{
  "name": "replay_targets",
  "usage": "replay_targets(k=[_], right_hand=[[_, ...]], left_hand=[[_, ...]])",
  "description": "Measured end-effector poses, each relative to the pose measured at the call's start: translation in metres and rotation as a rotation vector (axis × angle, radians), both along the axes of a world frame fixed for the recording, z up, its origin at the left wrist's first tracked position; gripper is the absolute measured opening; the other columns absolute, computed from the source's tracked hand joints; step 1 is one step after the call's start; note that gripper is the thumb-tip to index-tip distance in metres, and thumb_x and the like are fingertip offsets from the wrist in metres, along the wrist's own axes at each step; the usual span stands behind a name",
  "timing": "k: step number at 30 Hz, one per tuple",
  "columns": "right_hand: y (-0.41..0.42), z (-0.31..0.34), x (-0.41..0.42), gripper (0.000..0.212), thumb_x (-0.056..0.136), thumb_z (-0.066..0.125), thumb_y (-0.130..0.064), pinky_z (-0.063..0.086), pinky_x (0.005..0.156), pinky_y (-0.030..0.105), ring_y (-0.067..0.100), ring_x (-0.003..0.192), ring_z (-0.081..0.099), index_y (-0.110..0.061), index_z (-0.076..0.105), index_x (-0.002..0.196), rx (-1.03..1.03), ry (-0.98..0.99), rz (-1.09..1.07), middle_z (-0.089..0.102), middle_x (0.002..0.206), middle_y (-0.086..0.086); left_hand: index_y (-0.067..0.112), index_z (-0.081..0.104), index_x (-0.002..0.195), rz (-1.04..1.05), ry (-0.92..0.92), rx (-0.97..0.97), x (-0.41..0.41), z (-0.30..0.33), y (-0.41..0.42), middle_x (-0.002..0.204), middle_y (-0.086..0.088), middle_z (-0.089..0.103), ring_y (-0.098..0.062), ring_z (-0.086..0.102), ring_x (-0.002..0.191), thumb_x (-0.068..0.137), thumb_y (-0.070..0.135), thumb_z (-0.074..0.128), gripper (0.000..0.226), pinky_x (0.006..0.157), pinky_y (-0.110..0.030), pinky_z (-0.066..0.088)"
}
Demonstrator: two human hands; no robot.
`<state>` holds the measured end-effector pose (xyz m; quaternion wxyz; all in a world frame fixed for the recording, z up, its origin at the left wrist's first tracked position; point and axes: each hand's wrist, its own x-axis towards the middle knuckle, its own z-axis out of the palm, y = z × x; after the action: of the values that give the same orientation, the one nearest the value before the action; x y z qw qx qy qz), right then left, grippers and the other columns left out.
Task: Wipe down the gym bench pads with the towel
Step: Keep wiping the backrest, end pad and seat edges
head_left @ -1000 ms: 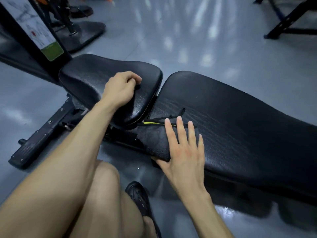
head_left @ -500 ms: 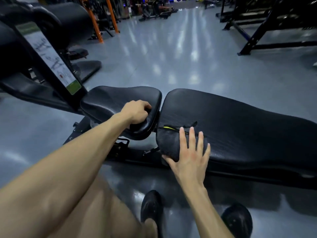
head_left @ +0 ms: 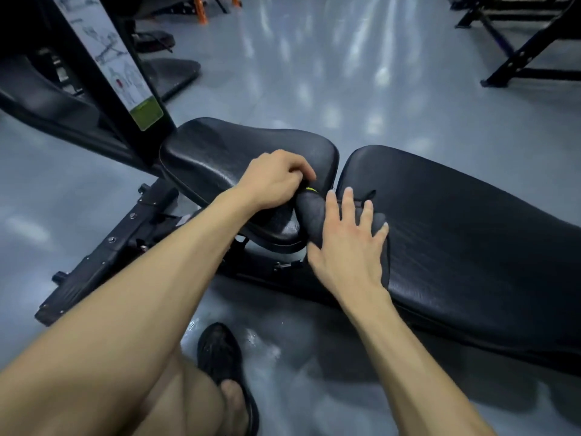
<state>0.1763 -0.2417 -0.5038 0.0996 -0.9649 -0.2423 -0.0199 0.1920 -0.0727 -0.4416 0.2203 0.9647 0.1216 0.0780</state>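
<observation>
1. Seat pad: left of the gap; left hand on its near right corner, fingers curled, pinching the towel end.
2. Towel: dark, bunched across the gap, long axis left-right.
3. Right hand: fingers straight, spread, pressing the towel onto the back pad just right of the gap.

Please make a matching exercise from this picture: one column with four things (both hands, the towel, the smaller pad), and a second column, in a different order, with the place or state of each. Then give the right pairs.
Things:
1. left hand
2. right hand
3. towel
4. seat pad

Places or states:
A. dark cloth with a yellow-green tag, spanning the gap between the two pads
B. fingers spread, pressing flat on the cloth
C. smaller cushion, next to the post with the instruction label
D. fingers curled, pinching the cloth's end

Pairs: 1-D, 2-B, 3-A, 4-C
</observation>
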Motion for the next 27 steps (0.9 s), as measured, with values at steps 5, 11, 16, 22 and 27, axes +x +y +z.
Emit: replay_targets(k=[5, 11, 16, 22, 27], right_hand=[[-0.014, -0.005, -0.008, 0.087, 0.095, 0.052, -0.055, 0.017, 0.122, 0.062, 0.034, 0.157, 0.008, -0.019, 0.011, 0.163, 0.117, -0.01, -0.026, 0.01, 0.172, 0.005], [-0.014, -0.008, -0.018, 0.085, 0.096, 0.05, -0.058, 0.016, 0.122, 0.061, 0.033, 0.157, 0.008, -0.018, 0.017, 0.162, 0.185, 0.0, -0.089, 0.015, 0.171, 0.004], [-0.02, -0.001, -0.026, 0.085, 0.096, 0.043, -0.064, 0.014, 0.122, 0.061, 0.031, 0.157, 0.005, -0.021, 0.013, 0.162, 0.178, 0.038, -0.129, 0.011, 0.172, 0.001], [-0.021, 0.0, -0.027, 0.093, 0.09, 0.047, -0.066, 0.012, 0.122, 0.063, 0.033, 0.157, 0.002, -0.024, 0.008, 0.163, 0.149, 0.061, -0.119, 0.007, 0.172, -0.001], [-0.014, 0.001, -0.018, 0.088, 0.096, 0.046, -0.062, 0.015, 0.119, 0.066, 0.04, 0.155, 0.004, -0.02, 0.006, 0.162, 0.046, 0.084, -0.124, 0.008, 0.171, 0.004]], left_hand=[[0.034, 0.077, 0.102, 0.004, 0.026, -0.081, 0.008, 0.007, 0.012, 0.104, 0.019, 0.076, -0.005, 0.065, 0.111, 0.09, 0.014, 0.052, 0.034, 0.102, -0.027, 0.045], [0.033, 0.074, 0.104, 0.016, 0.088, -0.051, 0.015, 0.013, 0.004, 0.098, 0.018, 0.075, -0.01, 0.063, 0.111, 0.091, 0.016, 0.053, 0.03, 0.088, -0.024, 0.041], [0.032, 0.065, 0.126, -0.062, 0.141, -0.011, -0.01, 0.009, -0.005, 0.128, 0.011, 0.07, -0.02, 0.06, 0.124, 0.1, 0.019, 0.045, 0.036, 0.105, -0.035, 0.044], [0.036, 0.066, 0.124, -0.072, 0.18, 0.026, -0.011, 0.02, -0.006, 0.132, 0.009, 0.068, -0.022, 0.058, 0.126, 0.099, 0.021, 0.045, 0.036, 0.107, -0.035, 0.043], [0.032, 0.063, 0.13, -0.098, 0.113, 0.023, -0.018, 0.006, -0.004, 0.135, 0.009, 0.066, -0.023, 0.058, 0.126, 0.101, 0.018, 0.04, 0.039, 0.105, -0.036, 0.044]])
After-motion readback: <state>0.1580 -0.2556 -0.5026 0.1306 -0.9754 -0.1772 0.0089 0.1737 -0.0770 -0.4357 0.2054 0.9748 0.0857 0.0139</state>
